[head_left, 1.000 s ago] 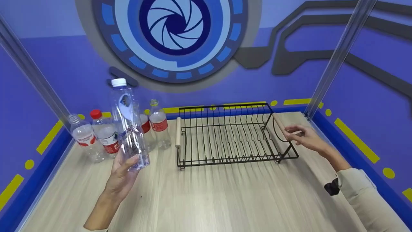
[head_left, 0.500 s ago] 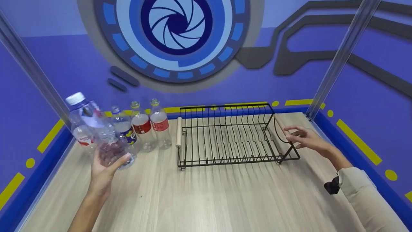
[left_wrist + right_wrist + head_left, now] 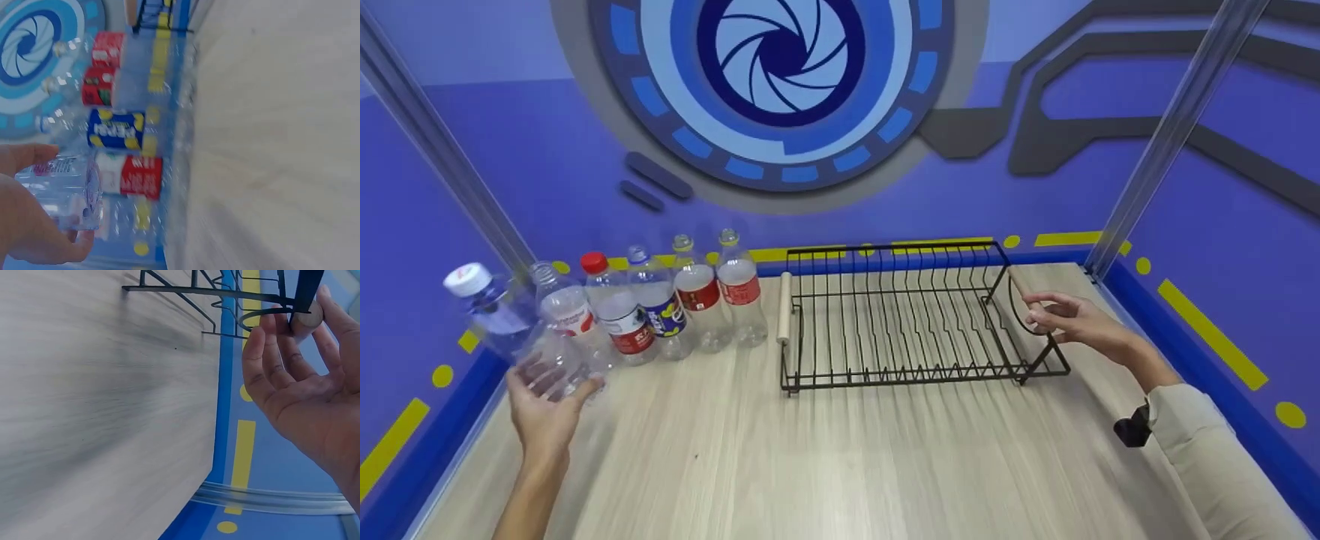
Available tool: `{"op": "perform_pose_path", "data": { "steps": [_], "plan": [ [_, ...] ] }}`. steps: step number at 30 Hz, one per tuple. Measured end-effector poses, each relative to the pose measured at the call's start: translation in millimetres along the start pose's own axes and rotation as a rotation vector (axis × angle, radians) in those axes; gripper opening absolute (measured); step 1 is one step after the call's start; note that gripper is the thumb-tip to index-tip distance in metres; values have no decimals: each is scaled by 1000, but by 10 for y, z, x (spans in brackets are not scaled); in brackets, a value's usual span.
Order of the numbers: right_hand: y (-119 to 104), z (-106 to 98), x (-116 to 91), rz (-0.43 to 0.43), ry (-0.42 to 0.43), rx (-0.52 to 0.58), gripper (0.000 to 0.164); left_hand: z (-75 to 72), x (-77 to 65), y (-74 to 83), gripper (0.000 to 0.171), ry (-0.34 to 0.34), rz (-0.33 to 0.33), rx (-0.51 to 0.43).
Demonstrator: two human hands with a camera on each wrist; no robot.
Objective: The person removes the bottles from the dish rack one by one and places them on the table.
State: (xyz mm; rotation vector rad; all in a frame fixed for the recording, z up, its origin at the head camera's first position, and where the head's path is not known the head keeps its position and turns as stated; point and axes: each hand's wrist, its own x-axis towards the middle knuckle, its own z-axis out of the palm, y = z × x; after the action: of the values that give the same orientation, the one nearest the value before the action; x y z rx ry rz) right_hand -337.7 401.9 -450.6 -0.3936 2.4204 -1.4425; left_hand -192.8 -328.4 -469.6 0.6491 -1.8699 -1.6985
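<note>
At the far left in the head view, my left hand (image 3: 544, 412) grips a clear plastic bottle (image 3: 514, 326) with a white cap round its lower part. The bottle leans to the left and its base shows in the left wrist view. Right beside it stands an uncapped bottle (image 3: 571, 315) with a red and white label. On the other side, my right hand (image 3: 1084, 326) holds the right wooden handle (image 3: 1021, 283) of a black wire dish rack (image 3: 915, 383). In the right wrist view its fingers (image 3: 270, 363) curl about the handle's end.
A row of upright bottles continues right: a red-capped bottle (image 3: 631, 337), a blue-labelled Pepsi bottle (image 3: 666, 321), and two red-labelled bottles, one (image 3: 699, 297) beside the other (image 3: 741, 292). The rack's left handle (image 3: 785, 307) is close to them. Blue panels wall the wooden table (image 3: 840, 465).
My left hand has carried the white-capped bottle leftward and lower, past the row, tilting it left. The bottles behind it have come into sight. The right hand has stayed at the rack's handle.
</note>
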Motion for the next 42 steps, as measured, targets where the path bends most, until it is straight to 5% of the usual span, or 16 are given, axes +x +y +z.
{"op": "perform_pose_path", "data": {
  "steps": [11,17,25,38,42],
  "plan": [
    [-69,-140,29,114,-153,134,56,-338,520,-331,90,-32,-167,314],
    [45,-135,-30,122,-147,196,60,-364,742,-445,90,-81,-154,312],
    [161,-100,-18,133,-182,293,59,-446,937,-554,93,-116,-217,335],
    [66,-72,43,153,-139,244,63,-495,1253,-551,108,-137,-331,266],
    [95,-56,35,152,-134,262,61,-463,1303,-565,106,-145,-317,274]
  ]
}}
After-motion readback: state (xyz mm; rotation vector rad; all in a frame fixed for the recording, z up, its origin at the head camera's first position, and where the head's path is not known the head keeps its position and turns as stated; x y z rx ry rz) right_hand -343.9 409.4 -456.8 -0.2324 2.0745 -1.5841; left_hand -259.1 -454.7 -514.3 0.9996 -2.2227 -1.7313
